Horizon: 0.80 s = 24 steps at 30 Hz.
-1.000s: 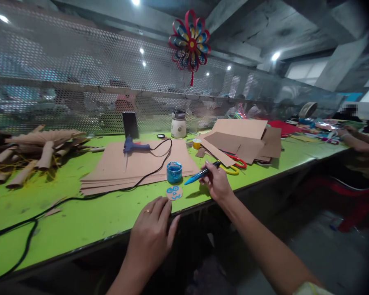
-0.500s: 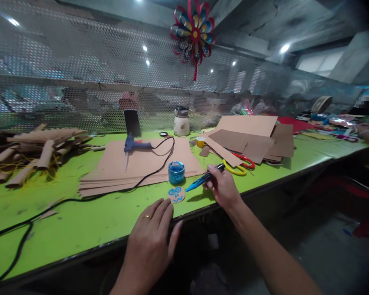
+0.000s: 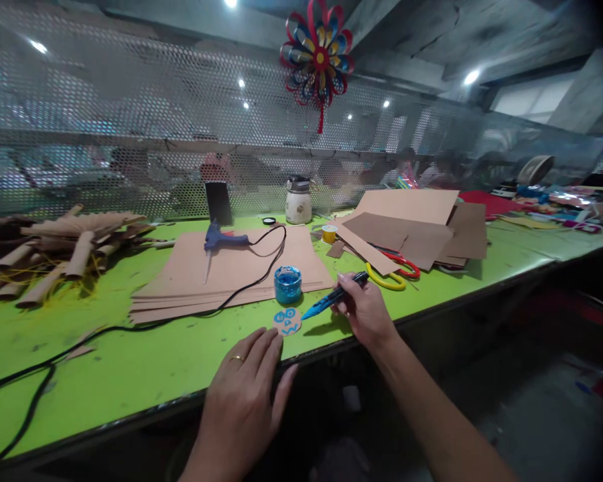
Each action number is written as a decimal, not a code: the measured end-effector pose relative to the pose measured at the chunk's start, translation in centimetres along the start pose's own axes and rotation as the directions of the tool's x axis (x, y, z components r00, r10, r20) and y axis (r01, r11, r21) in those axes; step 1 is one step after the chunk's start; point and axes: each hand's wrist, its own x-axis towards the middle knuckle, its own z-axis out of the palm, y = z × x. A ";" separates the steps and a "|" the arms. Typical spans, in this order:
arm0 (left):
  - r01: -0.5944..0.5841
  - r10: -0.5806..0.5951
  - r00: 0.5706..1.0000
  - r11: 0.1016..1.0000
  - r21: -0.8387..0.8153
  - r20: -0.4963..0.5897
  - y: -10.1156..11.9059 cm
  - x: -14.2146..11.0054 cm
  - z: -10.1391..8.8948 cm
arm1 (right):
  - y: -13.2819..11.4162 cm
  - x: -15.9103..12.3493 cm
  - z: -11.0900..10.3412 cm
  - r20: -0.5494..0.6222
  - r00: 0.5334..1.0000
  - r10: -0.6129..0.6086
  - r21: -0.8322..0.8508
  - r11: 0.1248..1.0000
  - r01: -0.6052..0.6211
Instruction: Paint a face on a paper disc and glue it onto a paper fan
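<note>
Cardboard disc [image 3: 295, 323], just below the frame's centre, is best steadied at its rim by the left hand [image 3: 246, 385], fingers extended, while the right hand [image 3: 372, 311], gripping the blue-tipped pen [image 3: 322, 302], avoids smearing its blue lines.

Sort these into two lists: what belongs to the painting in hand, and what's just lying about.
Apparently in use:
- left hand, beside the disc
- right hand, holding the blue-tipped tool
- blue paint jar

Apparently lying about:
- glue gun
- scissors
- bottle
- spool
</note>
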 end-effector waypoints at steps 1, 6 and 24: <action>-0.001 0.001 1.000 1.000 0.000 0.002 0.0 0.0 0.0 | 0.0 0.0 0.0 0.003 1.000 -0.001 -0.001 1.000 0.001; 0.009 -0.009 1.000 1.000 -0.013 0.019 0.0 -0.1 -0.2 | -0.1 0.0 -0.1 0.006 1.000 -0.004 -0.006 1.000 0.004; -0.031 0.031 1.000 0.999 0.015 -0.001 -0.2 0.2 -0.3 | -4.1 3.0 2.5 0.009 0.982 -0.191 -0.241 0.952 0.187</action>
